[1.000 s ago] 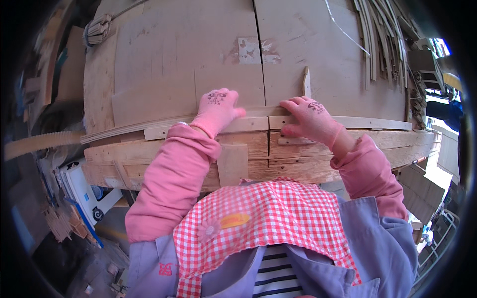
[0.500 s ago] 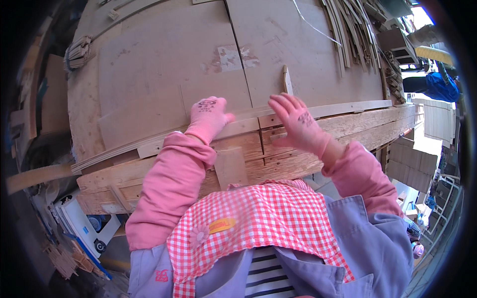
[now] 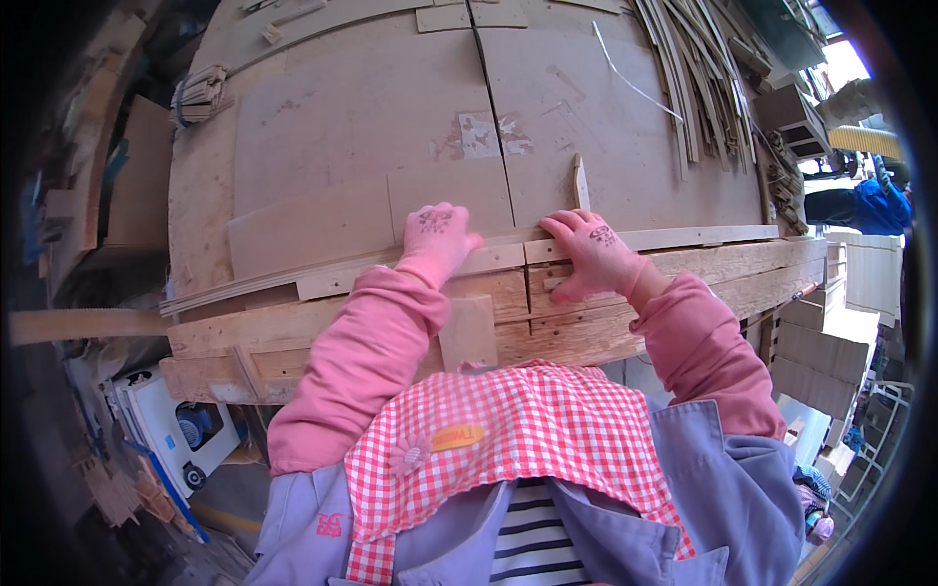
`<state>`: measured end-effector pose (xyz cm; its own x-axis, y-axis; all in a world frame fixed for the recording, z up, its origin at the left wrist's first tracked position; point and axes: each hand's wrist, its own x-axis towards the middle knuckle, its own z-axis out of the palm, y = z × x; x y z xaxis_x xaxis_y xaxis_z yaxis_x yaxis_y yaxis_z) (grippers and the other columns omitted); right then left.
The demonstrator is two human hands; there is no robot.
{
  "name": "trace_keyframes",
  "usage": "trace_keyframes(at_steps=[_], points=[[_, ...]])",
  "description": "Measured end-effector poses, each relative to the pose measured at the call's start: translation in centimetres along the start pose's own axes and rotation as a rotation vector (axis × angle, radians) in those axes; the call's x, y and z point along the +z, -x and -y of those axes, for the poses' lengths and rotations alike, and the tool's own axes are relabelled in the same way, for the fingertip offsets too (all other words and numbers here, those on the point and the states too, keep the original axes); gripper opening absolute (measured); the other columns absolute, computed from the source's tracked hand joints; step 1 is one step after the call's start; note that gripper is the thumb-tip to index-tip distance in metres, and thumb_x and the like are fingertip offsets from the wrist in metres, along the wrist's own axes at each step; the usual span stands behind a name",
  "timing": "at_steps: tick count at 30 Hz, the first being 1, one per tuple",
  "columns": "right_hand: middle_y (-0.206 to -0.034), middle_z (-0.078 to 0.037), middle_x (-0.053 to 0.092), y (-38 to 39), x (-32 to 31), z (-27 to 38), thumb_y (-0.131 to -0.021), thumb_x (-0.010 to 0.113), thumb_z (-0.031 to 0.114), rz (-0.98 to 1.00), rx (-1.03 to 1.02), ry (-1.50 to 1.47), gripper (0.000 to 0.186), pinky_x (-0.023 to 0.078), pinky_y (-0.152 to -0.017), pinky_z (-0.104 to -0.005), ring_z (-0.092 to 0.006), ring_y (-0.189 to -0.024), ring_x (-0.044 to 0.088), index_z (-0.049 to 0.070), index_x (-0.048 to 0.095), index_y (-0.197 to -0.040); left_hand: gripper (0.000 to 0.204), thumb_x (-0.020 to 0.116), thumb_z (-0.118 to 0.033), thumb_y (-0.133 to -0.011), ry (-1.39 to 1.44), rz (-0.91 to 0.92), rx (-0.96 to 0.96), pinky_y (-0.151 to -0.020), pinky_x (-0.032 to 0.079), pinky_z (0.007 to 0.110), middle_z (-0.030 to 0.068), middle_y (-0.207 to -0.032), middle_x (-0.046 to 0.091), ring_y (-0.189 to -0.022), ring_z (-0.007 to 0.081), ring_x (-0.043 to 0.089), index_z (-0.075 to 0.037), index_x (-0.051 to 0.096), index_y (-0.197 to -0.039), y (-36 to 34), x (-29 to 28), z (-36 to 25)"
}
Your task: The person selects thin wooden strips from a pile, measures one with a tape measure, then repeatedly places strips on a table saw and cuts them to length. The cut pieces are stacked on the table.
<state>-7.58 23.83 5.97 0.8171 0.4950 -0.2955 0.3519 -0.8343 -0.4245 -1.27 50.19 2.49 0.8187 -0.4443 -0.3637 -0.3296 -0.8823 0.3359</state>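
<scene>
My left hand (image 3: 437,241), in a pink glove, rests at the front edge of the workbench with its fingers curled under. Whatever its fingers close on is hidden. Thin, long wooden strips (image 3: 244,288) run along the edge up to this hand. To its right, my right hand (image 3: 592,258), gloved alike, lies over the wooden edge rail (image 3: 684,238). Its fingers reach across the rail and its thumb stands apart on the near side, with nothing seen in the hand. Just beyond it, a narrow pointed piece of wood (image 3: 580,186) lies on the bench board (image 3: 322,137).
A heavy timber beam (image 3: 703,281) fronts the bench. Long slats (image 3: 674,78) are piled at the far right, and a tied bundle of sticks (image 3: 199,96) lies far left. A pale strip (image 3: 88,325) juts past the left end. A person in blue (image 3: 879,205) is at the right.
My right hand has come down onto the edge rail, its fingers lower and more bent. My left hand has curled its fingers at the bench edge. The whole view has turned slightly.
</scene>
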Motion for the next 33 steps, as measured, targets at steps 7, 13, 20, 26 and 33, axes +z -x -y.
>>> trace_keyframes(at_steps=[7, 13, 20, 26, 33], points=[[-0.134, -0.02, 0.056, -0.2, 0.3, -0.6, -0.053, 0.084, 0.047, -0.034, -0.016, 0.002, 0.098, 0.039, -0.111, -0.0439, -0.0384, -0.125, 0.051, 0.0, 0.055, -0.133, 0.017, 0.063, -0.025, -0.093, -0.056, -0.311, 0.015, -0.082, 0.05, 0.046, 0.0104, -0.096, 0.068, -0.094, 0.0329, 0.064, -0.009, 0.069, -0.092, 2.7, 2.5, -0.7], [-0.131, -0.02, 0.058, 0.0, 0.9, -0.9, -0.053, 0.083, 0.048, -0.092, -0.041, -0.019, 0.095, 0.04, -0.109, -0.0442, -0.0382, -0.123, 0.052, 0.0, 0.057, -0.131, 0.015, 0.063, -0.023, -0.092, -0.059, -0.615, 0.049, -0.078, 0.048, 0.047, 0.0094, -0.089, 0.065, -0.089, 0.0333, 0.062, -0.009, 0.065, -0.086, 3.8, 4.1, -1.6], [-0.128, -0.019, 0.059, 0.2, 1.8, -1.4, -0.054, 0.08, 0.049, -0.16, -0.081, -0.021, 0.092, 0.04, -0.107, -0.0439, -0.0373, -0.12, 0.053, -0.001, 0.059, -0.129, 0.013, 0.061, -0.022, -0.091, -0.086, -0.663, -0.006, -0.076, 0.046, 0.048, 0.0091, -0.089, 0.065, -0.088, 0.034, 0.061, -0.01, 0.065, -0.087, 3.3, 4.9, -1.7], [-0.128, -0.02, 0.059, 0.3, 2.2, -1.5, -0.054, 0.081, 0.05, -0.168, -0.083, -0.015, 0.093, 0.041, -0.108, -0.0444, -0.0382, -0.12, 0.053, -0.001, 0.059, -0.129, 0.019, 0.059, -0.023, -0.092, -0.112, -0.76, 0.013, -0.078, 0.047, 0.046, 0.0091, -0.084, 0.065, -0.086, 0.0322, 0.061, -0.01, 0.064, -0.078, 3.2, 5.3, -1.9], [-0.125, -0.021, 0.06, 0.3, 2.6, -1.6, -0.055, 0.079, 0.052, -0.205, -0.09, 0.03, 0.087, 0.042, -0.105, -0.0427, -0.0374, -0.117, 0.055, 0.0, 0.062, -0.123, 0.018, 0.06, -0.023, -0.092, -0.122, -0.809, 0.027, -0.078, 0.047, 0.047, 0.009, -0.084, 0.066, -0.086, 0.0331, 0.061, -0.011, 0.066, -0.08, 2.9, 5.7, -1.4]])
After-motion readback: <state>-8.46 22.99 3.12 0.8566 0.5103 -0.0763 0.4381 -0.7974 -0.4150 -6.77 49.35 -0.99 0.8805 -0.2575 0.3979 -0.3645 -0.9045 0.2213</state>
